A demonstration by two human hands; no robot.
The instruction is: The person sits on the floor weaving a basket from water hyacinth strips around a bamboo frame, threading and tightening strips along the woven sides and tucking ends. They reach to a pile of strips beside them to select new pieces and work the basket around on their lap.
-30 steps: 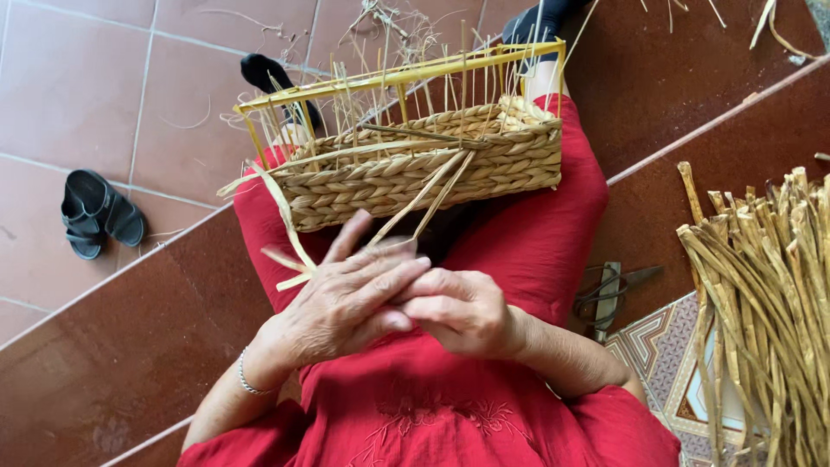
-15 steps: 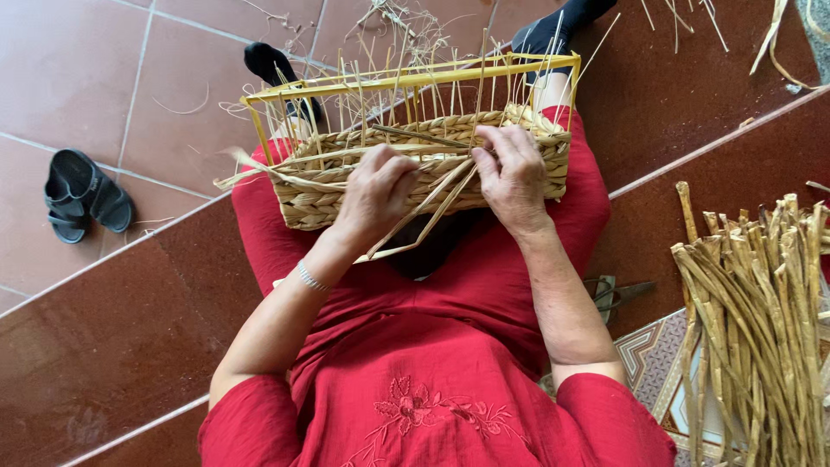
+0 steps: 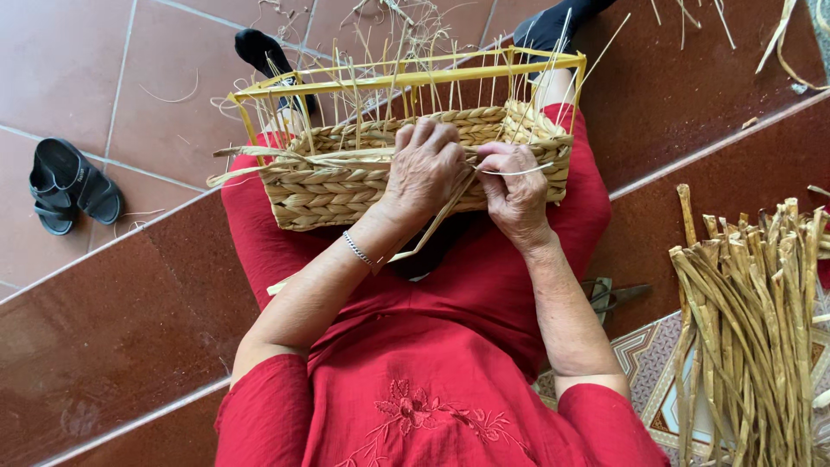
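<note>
We sit with a half-woven basket (image 3: 380, 173) on our lap, at twelve o'clock. Our left hand (image 3: 425, 164) presses flat against its braided wall; our right hand (image 3: 516, 186) pinches a pale strand (image 3: 432, 229). The lower rows are woven; bare uprights reach the yellow frame (image 3: 415, 78).

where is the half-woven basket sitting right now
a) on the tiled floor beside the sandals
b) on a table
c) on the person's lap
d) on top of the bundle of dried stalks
c: the woven basket rests on the red-clothed lap, with the left hand and right hand both pressed against its near wall.
</note>
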